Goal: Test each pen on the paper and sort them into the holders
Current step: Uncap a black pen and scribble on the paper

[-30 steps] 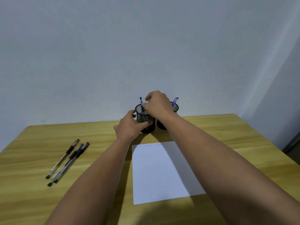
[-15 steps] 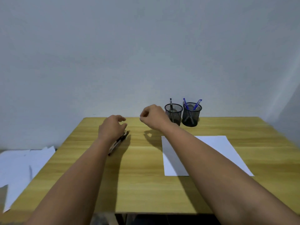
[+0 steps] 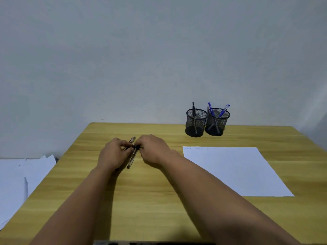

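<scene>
Both hands now meeting, left hand (image 3: 113, 154), right hand (image 3: 154, 149) (fingertips pinching) on pen (image 3: 131, 157)

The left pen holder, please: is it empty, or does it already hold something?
Not empty: the left pen holder holds one black pen, which stands nearly upright above its rim.

A single head-worn camera looks forward and down from the near edge of the table (image 3: 159, 200), facing a plain wall (image 3: 141, 50). Both forearms reach in from below; the table's far edge lies beneath mid-frame.
</scene>
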A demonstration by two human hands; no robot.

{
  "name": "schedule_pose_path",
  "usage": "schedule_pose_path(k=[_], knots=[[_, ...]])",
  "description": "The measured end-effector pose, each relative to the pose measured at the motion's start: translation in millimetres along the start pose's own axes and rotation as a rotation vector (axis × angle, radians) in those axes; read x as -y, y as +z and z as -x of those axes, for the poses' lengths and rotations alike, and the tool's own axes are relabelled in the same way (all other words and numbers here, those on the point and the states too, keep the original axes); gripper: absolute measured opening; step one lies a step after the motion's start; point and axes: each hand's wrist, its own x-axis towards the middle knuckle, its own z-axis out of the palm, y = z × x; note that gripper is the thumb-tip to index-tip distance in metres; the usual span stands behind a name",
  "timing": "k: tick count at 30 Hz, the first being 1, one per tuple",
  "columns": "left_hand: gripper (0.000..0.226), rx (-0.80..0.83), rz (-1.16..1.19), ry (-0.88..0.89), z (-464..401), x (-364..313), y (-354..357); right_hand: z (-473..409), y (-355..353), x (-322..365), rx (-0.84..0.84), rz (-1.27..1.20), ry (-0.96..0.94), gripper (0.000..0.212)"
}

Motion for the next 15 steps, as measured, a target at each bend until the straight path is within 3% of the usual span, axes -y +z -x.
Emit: schedule_pose_path(k=[7,10,15], knots=[[0.013,0.001,0.020,-0.011,-4,0,-1,4,-8,-28,0.038,0.246,-0.117,0.019],[0.013,-0.023,0.136,-0.069,-2,-5,-8,16,-29,-44,0.088,0.331,-0.118,0.019],[0.023,-0.104,0.170,-0.018,10,-33,-28,50,-70,-69,-0.046,0.201,0.033,0.023]])
